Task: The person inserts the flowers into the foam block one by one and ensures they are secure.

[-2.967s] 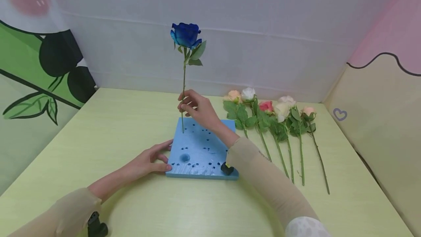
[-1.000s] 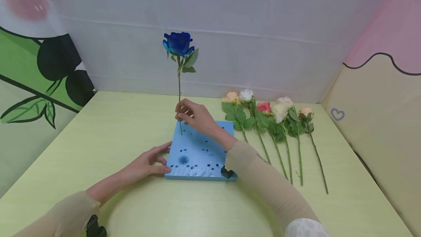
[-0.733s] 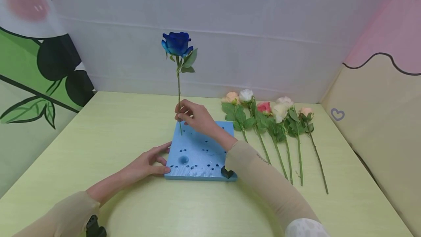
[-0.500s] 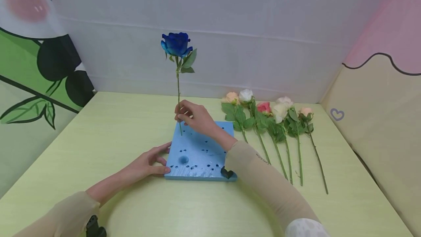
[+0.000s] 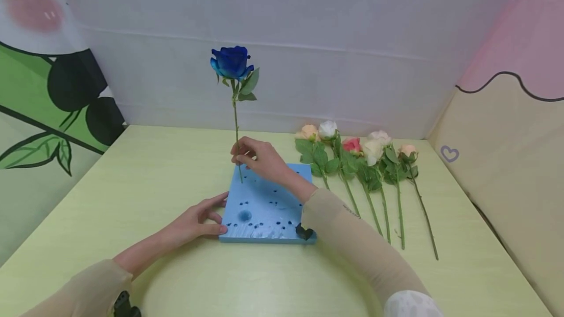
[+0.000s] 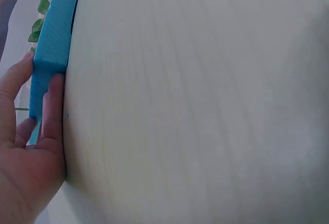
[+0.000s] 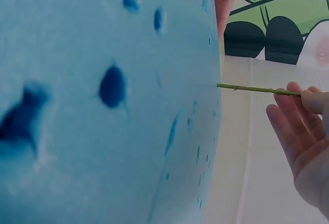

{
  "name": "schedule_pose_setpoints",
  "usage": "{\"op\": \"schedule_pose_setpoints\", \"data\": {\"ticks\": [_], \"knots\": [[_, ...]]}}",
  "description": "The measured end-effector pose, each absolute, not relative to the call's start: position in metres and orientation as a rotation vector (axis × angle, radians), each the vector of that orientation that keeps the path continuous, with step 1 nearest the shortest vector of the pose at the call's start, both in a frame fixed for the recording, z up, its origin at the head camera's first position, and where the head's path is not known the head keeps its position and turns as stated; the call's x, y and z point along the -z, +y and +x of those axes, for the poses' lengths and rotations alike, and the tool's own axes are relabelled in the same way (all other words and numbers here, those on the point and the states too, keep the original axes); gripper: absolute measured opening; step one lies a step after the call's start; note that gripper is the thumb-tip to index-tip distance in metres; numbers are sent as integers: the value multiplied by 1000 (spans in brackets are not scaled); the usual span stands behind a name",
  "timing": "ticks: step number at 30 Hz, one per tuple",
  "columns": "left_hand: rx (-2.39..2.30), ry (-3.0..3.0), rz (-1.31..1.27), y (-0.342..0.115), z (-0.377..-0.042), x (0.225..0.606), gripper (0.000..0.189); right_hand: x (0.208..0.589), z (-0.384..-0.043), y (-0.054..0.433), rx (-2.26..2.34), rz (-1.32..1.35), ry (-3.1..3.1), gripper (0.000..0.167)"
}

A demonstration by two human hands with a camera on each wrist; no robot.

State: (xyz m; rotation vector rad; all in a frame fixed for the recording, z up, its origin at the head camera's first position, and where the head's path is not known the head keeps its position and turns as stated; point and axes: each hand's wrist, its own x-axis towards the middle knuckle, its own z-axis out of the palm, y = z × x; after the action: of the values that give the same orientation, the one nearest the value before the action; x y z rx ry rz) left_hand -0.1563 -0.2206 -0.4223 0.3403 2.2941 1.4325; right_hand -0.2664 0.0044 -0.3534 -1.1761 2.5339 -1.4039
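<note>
My right hand pinches the stem of a blue rose between thumb and fingertips, well below its leaves. The rose stands nearly upright, its bloom leaning a little left. Its lower stem end meets the far left part of a light blue foam board in the right wrist view. That board lies flat on the table, dotted with several small holes and one larger round dent. My left hand rests against the board's left side, fingers fairly straight. In the left wrist view its thumb and fingers touch the foam's edge.
On the table, right of the board, several cut roses lie in a row, with peach, white, red and cream blooms. Their stems point toward me. A pale cloth wall rises behind, with printed side panels left and right.
The rose's bloom has tipped leftward over the last three seconds, its stem end staying at about the same spot on the board. The view has shifted slightly; my left hand keeps its place.
</note>
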Motion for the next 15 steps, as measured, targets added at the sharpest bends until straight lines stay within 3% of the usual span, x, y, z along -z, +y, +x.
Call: {"op": "schedule_pose_setpoints", "data": {"ticks": [15], "knots": [[-1412, 2317, 336, -221, -157, 425, 88, 347, -264, 11, 1359, -1189, 2597, 26]]}}
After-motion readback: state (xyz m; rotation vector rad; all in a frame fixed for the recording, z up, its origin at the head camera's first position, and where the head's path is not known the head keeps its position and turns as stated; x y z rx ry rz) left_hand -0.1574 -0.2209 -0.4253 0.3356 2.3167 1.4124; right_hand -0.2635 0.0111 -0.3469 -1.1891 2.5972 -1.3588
